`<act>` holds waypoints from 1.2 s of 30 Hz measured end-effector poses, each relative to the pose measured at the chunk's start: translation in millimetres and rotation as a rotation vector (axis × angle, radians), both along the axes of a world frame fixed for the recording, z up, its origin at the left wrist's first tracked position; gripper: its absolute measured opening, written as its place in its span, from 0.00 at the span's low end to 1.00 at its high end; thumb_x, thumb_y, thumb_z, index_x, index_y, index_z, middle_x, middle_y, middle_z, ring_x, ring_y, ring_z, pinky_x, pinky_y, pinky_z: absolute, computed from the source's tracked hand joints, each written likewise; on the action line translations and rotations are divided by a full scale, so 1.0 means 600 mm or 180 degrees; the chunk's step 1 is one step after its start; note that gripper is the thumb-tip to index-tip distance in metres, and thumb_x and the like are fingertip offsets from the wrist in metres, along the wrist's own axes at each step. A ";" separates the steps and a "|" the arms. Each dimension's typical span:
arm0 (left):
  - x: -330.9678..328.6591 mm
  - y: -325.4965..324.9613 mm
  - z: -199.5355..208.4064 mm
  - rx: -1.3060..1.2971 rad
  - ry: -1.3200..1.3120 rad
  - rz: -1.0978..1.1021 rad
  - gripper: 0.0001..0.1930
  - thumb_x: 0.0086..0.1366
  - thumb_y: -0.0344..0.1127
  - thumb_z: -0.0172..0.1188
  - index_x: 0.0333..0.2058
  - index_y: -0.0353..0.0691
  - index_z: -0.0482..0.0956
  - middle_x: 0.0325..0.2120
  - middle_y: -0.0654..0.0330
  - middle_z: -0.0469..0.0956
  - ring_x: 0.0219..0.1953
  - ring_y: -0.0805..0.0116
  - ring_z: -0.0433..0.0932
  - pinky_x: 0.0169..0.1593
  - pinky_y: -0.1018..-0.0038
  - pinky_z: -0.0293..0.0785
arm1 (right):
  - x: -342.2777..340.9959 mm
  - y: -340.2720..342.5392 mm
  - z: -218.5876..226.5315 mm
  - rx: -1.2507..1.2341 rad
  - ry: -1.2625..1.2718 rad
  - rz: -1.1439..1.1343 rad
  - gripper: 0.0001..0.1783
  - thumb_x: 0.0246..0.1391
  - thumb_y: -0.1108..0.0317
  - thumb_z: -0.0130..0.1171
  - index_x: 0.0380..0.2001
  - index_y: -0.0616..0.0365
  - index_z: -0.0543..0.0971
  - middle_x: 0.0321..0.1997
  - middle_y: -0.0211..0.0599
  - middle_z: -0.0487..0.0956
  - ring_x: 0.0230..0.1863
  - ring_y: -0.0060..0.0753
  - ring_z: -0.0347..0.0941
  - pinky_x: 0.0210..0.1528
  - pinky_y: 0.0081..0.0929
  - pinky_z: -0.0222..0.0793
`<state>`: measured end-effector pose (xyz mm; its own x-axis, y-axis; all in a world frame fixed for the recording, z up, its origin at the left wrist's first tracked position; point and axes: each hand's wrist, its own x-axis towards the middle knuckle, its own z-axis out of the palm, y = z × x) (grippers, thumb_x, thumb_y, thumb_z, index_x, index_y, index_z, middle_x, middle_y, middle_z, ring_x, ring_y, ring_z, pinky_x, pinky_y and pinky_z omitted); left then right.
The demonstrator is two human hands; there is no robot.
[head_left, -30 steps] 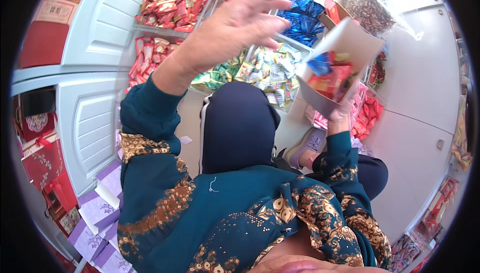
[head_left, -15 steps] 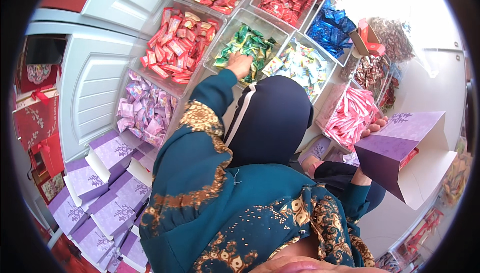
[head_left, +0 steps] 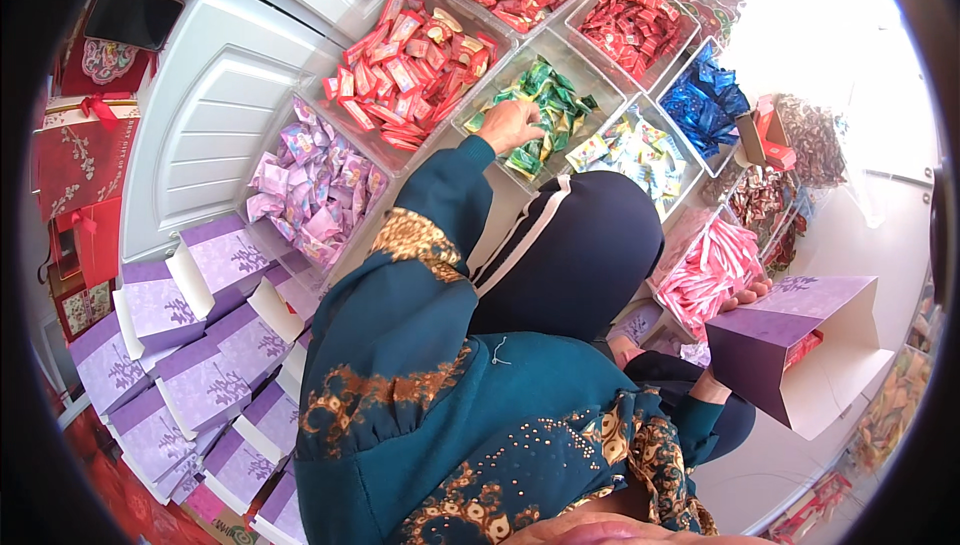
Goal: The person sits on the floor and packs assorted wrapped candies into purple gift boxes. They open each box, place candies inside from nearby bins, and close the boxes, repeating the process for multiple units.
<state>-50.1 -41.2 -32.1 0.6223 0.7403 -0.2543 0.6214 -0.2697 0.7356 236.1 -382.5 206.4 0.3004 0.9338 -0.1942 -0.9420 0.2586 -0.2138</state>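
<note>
My left hand (head_left: 512, 126) reaches down into a clear bin of green-wrapped candies (head_left: 548, 95). Its fingers are bent together against the packets, and whatever lies between the fingertips is hidden. At the right, my right hand (head_left: 752, 294) grips a purple gift box (head_left: 755, 360) from behind, its fingertips curled over the far edge. The box is tilted with its white open end facing right, and something red-wrapped (head_left: 803, 348) shows inside. My raised knee (head_left: 570, 255) stands between the two hands.
More bins hold red-wrapped sweets (head_left: 405, 70), purple packets (head_left: 318, 185), white-yellow packets (head_left: 640, 160), blue packets (head_left: 705, 100) and pink sticks (head_left: 705, 270). Several open purple boxes (head_left: 205, 380) stand at the lower left, beside a white panelled door (head_left: 215, 110).
The whole view has shifted, so the bins appear farther right. My left hand stays at the green candies, moved slightly across them. The purple box is still held at the right, slightly turned.
</note>
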 end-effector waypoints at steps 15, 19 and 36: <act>-0.139 0.121 -0.035 -0.0109 -0.0890 0.2326 0.19 0.53 0.37 0.70 0.42 0.36 0.78 0.30 0.58 0.78 0.33 0.68 0.77 0.35 0.73 0.74 | -0.015 0.025 0.003 -0.0169 -0.0194 0.0014 0.25 0.68 0.55 0.35 0.60 0.57 0.65 0.56 0.44 0.73 0.57 0.47 0.68 0.63 0.50 0.56; -0.177 0.143 -0.089 0.0716 -0.0426 0.3204 0.22 0.49 0.44 0.71 0.38 0.35 0.78 0.32 0.49 0.79 0.36 0.53 0.79 0.41 0.62 0.74 | -0.011 0.019 0.011 -0.0047 -0.0141 0.0053 0.24 0.67 0.58 0.38 0.61 0.59 0.63 0.57 0.45 0.70 0.58 0.45 0.66 0.65 0.45 0.55; -0.220 0.183 -0.033 0.0490 0.0774 0.2620 0.21 0.49 0.42 0.67 0.42 0.43 0.75 0.38 0.51 0.80 0.41 0.53 0.79 0.44 0.59 0.75 | -0.024 0.045 0.022 -0.0415 -0.0539 0.0127 0.24 0.66 0.59 0.41 0.61 0.60 0.62 0.54 0.45 0.72 0.57 0.44 0.68 0.64 0.45 0.56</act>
<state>-182.1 68.5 -51.6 -0.1840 0.9680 -0.1708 0.7976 0.2486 0.5496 221.4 -355.2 219.5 0.3024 0.9159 -0.2640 -0.8987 0.1817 -0.3991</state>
